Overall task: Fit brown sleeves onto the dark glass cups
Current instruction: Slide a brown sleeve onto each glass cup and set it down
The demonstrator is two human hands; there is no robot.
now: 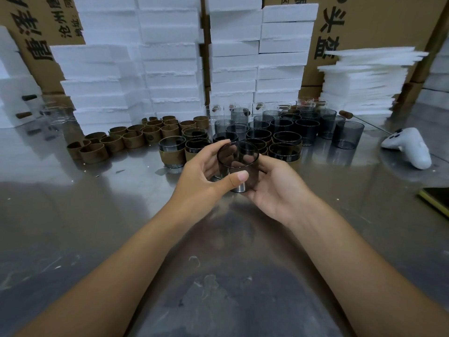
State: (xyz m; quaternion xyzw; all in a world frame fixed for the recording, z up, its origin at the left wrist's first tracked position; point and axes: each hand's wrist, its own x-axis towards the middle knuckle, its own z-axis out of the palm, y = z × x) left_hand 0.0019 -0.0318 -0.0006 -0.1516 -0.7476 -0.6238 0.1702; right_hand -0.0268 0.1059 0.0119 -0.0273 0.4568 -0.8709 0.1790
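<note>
I hold one cup between both grips, raised just above the surface. It is a smooth cylinder of smoky, see-through glass with a thick base, and it carries no sleeve.

- The left grip is clamped on the cup, thumb flat on the near wall and fingers curled round the far wall.
- The right grip is also closed on the cup. It cradles the base and right side, with fingers visible through the glass.
- The surface is polished metal, scuffed.
- The sleeves lie beyond the cup to the left. They are short, matt brown rings, about fifteen; overlap prevents an exact count.
- Sleeved cups stand just beyond the grips.
- Bare cups are packed close further right; I cannot tell their number.
- White foam blocks are piled behind.
- One white controller lies far right.
</note>
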